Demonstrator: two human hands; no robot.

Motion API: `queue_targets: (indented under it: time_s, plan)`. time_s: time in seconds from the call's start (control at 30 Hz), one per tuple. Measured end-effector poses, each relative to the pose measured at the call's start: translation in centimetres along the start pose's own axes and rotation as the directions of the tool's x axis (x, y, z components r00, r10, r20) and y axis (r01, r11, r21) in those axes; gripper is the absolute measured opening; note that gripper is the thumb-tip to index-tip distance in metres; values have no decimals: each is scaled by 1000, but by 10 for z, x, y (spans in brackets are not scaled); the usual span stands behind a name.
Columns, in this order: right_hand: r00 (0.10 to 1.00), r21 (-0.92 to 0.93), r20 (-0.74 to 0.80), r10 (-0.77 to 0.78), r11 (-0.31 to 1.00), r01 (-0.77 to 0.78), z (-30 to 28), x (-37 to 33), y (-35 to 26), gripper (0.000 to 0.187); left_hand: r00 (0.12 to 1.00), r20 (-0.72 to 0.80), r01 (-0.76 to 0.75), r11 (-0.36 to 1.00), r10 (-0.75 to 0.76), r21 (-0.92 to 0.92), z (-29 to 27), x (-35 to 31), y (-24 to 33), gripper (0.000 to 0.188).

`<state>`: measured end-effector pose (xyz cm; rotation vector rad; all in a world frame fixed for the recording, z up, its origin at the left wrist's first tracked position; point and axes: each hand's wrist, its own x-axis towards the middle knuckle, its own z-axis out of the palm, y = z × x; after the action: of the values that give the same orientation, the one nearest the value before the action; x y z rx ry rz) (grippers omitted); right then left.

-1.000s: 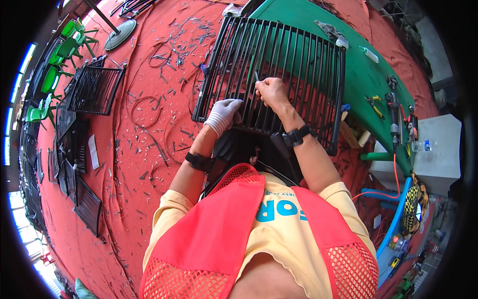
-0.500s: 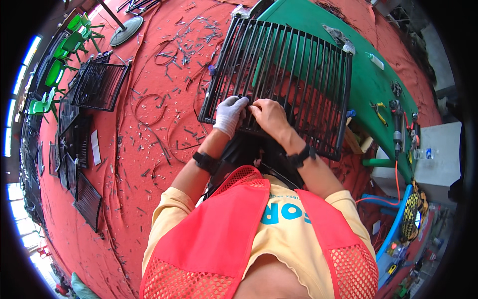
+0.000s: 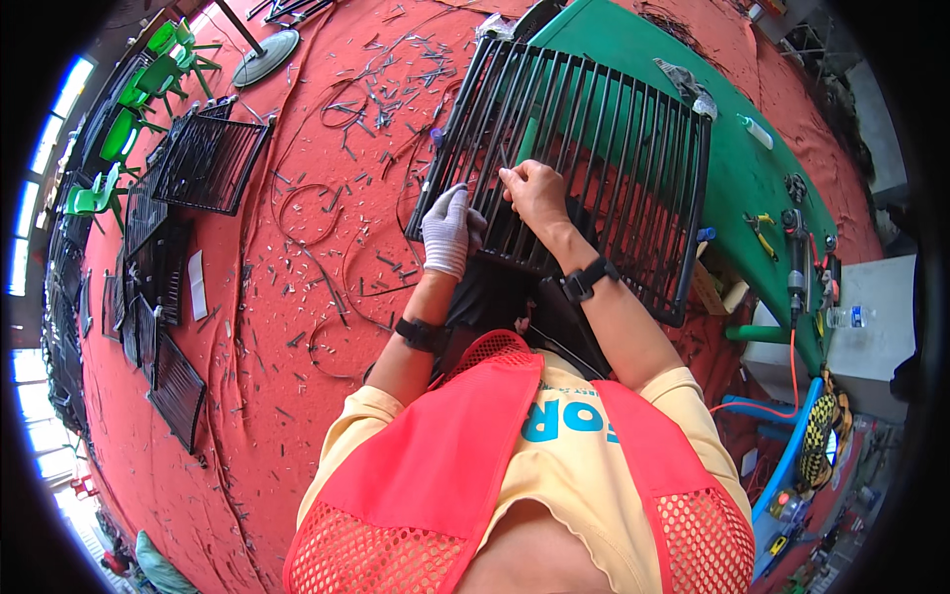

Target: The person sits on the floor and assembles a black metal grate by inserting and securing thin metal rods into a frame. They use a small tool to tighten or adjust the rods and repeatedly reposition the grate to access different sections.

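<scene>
A black slatted frame [image 3: 694, 218], like a chair back or seat panel, lies tilted in front of me with its near edge over my lap. At its near left part, my left hand [image 3: 450, 235], in a whitish knit glove, has its fingers curled about the slats. Just to the right, my bare right hand [image 3: 537, 201] is raised over the slats with thumb and forefinger pinched together. What the pinch holds, if anything, is too small to make out.
The frame's far side rests on a green table [image 3: 614, 30] holding yellow-handled pliers [image 3: 760, 236], a power tool [image 3: 795, 277] with an orange hose, and a white bottle [image 3: 756, 131]. Dark scraps litter the red floor covering [image 3: 297, 396]. Black slatted panels [image 3: 210, 158] and green chairs [image 3: 121, 134] stand left.
My right hand has lifted away from the near edge, up over the slats. My left hand has shifted slightly left and down, apart from the right. The whole view has moved a little.
</scene>
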<state>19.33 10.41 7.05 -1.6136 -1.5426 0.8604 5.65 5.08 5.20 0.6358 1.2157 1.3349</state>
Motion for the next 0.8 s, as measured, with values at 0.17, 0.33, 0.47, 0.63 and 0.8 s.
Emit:
queue_targets:
  time_s: [0.17,0.33,0.47,0.63,0.8]
  plan:
    - [962,-217,248,118,974,-63,0,20,-1,33,973,125,168,965,-195,200,-14,6,6,28]
    - [873,-230,487,29,968,96,-3,12,-2,29,886,248,350,916,-391,196,-19,28,19,27]
    - [921,-338,387,-46,922,188,7,-4,-5,29,925,87,368,929,-370,44,-9,22,15,18]
    - [920,-268,-23,-391,889,371,14,-39,-10,21,996,79,48,969,-30,-241,-18,2,0,11]
    - [828,-77,310,-466,856,511,27,-41,-14,18,976,219,111,869,-3,-483,-44,-9,-11,15]
